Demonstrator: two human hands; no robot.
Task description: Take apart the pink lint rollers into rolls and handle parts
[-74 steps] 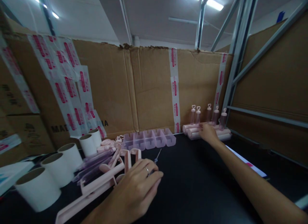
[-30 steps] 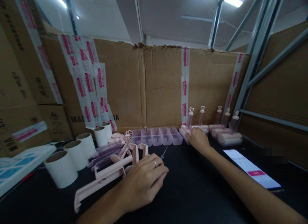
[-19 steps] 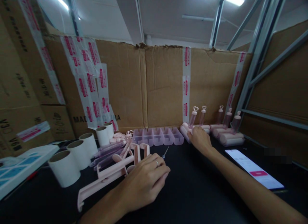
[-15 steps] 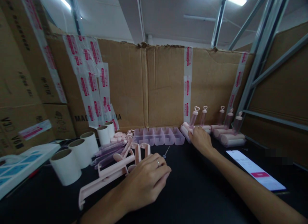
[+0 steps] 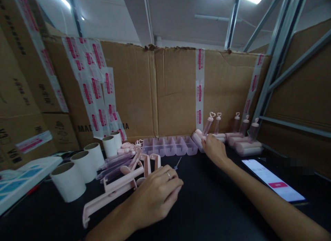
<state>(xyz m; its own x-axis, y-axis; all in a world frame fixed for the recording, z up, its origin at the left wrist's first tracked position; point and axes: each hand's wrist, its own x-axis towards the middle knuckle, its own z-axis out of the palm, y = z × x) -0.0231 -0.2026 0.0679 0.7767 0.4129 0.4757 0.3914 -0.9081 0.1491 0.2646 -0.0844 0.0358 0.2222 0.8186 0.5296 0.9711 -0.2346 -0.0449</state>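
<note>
My left hand [image 5: 160,191], with a ring on one finger, rests near the black table's middle, fingers curled together; what they hold, if anything, is hidden. A small thin clear-and-metal piece [image 5: 177,164] lies just beyond its fingertips. Pink plastic frame parts [image 5: 113,192] lie to its left, partly behind it. At the back right my right hand [image 5: 214,147] has its fingers closed on a pink roller assembly [image 5: 198,139], which has an upright tube with a heart-shaped top. A translucent purple compartment tray [image 5: 169,146] is left of that assembly.
White cardboard-core rolls [image 5: 68,182] stand at the left, beside a white-and-blue box [image 5: 28,177]. Purple translucent pieces [image 5: 116,165] lie by the pink parts. More pink assemblies [image 5: 248,147] stand at the right, behind a lit phone [image 5: 274,180]. A cardboard wall [image 5: 178,92] closes the back.
The view has shifted slightly, moving the scene a little to the left. Both hands keep nearly the same position and pose; nothing else has visibly changed.
</note>
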